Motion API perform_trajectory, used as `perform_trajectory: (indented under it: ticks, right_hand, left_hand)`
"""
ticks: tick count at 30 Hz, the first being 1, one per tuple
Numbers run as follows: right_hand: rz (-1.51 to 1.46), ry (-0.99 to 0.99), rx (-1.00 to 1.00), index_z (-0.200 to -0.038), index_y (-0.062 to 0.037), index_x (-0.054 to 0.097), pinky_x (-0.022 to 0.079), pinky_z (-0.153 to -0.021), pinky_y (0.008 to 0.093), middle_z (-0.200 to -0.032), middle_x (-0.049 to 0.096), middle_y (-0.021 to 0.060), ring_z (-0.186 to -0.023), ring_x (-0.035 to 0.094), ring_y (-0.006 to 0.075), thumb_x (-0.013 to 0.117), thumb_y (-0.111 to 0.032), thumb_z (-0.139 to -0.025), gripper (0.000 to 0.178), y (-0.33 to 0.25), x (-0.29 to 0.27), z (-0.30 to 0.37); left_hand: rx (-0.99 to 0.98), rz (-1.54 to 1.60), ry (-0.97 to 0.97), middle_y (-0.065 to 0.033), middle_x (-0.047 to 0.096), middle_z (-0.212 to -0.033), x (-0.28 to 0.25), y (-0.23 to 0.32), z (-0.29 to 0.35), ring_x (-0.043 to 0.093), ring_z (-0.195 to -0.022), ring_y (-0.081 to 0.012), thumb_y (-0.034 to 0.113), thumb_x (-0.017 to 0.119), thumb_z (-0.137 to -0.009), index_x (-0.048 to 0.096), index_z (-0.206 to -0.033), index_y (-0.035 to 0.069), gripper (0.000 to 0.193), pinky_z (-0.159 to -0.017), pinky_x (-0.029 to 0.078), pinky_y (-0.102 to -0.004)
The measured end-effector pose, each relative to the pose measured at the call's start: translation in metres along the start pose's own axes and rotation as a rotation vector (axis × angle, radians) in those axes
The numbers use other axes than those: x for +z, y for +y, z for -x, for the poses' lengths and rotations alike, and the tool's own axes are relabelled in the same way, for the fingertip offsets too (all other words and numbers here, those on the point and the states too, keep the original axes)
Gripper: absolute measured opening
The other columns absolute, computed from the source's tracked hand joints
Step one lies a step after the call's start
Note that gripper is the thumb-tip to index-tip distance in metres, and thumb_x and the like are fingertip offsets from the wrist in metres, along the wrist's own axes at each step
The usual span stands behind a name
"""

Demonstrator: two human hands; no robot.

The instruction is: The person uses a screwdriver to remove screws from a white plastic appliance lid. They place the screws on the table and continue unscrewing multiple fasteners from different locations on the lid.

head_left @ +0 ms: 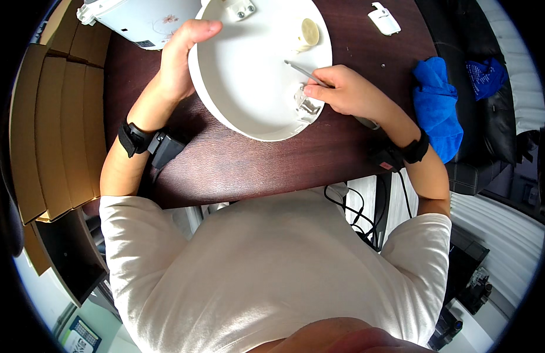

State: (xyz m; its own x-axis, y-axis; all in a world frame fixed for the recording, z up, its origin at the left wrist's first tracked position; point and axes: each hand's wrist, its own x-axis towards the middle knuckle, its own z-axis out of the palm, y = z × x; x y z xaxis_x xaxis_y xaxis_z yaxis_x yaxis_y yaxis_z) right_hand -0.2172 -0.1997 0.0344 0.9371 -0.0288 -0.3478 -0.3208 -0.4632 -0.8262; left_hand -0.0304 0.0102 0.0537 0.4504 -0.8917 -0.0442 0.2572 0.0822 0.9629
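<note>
A white round shallow plastic cover (243, 76) is tilted above the dark wood table, its hollow side facing me. My left hand (179, 62) is closed round its left rim, thumb over the edge. In my right hand (349, 91) is a slim grey tool (301, 70), its tip pointing up and left over the cover; its exact kind is unclear. Just below those fingers, a small whitish hinge-like bracket (306, 106) sits by the cover's lower right rim. Inside the cover stand a yellowish round piece (309, 32) and a white mount with screws (242, 10).
A white appliance body with a flower print (149, 23) stands at the far left. A small white plastic part (385, 19) lies far right on the table (237, 176). Blue cloth (435, 106) hangs by the right edge, cardboard boxes (55, 129) line the left, and black cables (366, 220) dangle below.
</note>
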Motion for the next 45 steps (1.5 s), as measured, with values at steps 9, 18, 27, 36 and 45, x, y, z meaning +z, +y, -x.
perform_trajectory:
  ticks: [9,18,27,36,45]
  right_hand:
    - [0.187,0.256,-0.101,-0.084,-0.0036,0.062,0.037,-0.047,0.0257,-0.056,0.052,0.0013,-0.051,0.048,0.0085,0.064,-0.031,-0.088,0.028,0.01,-0.019,0.006]
    - [0.464,0.649,-0.29,-0.085,-0.0047,0.06,0.037,-0.045,0.025,-0.056,0.051,0.0027,-0.048,0.05,0.0108,0.065,-0.042,-0.087,0.038,0.005,-0.043,-0.019]
    - [0.518,0.618,-0.255,-0.068,-0.0005,0.053,0.04,-0.047,0.034,-0.054,0.052,0.014,-0.046,0.054,0.0202,0.053,-0.029,-0.096,0.04,0.004,-0.036,-0.034]
    - [0.216,0.574,-0.043,-0.074,-0.0026,0.055,0.041,-0.044,0.0303,-0.053,0.052,0.0043,-0.044,0.051,0.012,0.049,-0.03,-0.097,0.036,0.004,-0.045,-0.028]
    - [0.072,0.396,0.103,-0.08,-0.0016,0.057,0.035,-0.038,0.023,-0.056,0.053,0.0013,-0.04,0.045,0.0066,0.051,-0.032,-0.096,0.035,-0.009,-0.053,-0.026]
  left_hand:
    - [-0.014,-0.024,-0.029,-0.0231,0.063,-0.106,-0.015,0.011,-0.002,0.065,-0.091,-0.0277,0.042,0.053,-0.084,0.056,-0.117,-0.007,0.059,-0.079,0.053,-0.034]
    - [-0.039,-0.206,0.084,-0.0266,0.06,-0.112,-0.017,0.013,0.004,0.064,-0.094,-0.0307,0.048,0.05,-0.082,0.052,-0.124,-0.007,0.069,-0.08,0.053,-0.036]
    - [0.052,0.119,0.05,-0.0184,0.045,-0.139,-0.014,0.015,-0.006,0.05,-0.122,-0.028,0.053,0.04,-0.087,0.032,-0.143,-0.002,0.079,-0.103,0.039,-0.0353]
    - [0.19,-0.159,0.025,-0.0182,0.048,-0.134,-0.001,0.017,-0.001,0.047,-0.122,-0.0276,0.027,0.053,-0.078,0.031,-0.144,-0.001,0.076,-0.104,0.037,-0.0345]
    - [0.29,-0.245,0.209,-0.0131,0.05,-0.132,0.017,0.019,0.003,0.049,-0.119,-0.0187,0.006,0.049,-0.08,0.032,-0.145,0.003,0.067,-0.1,0.041,-0.0333]
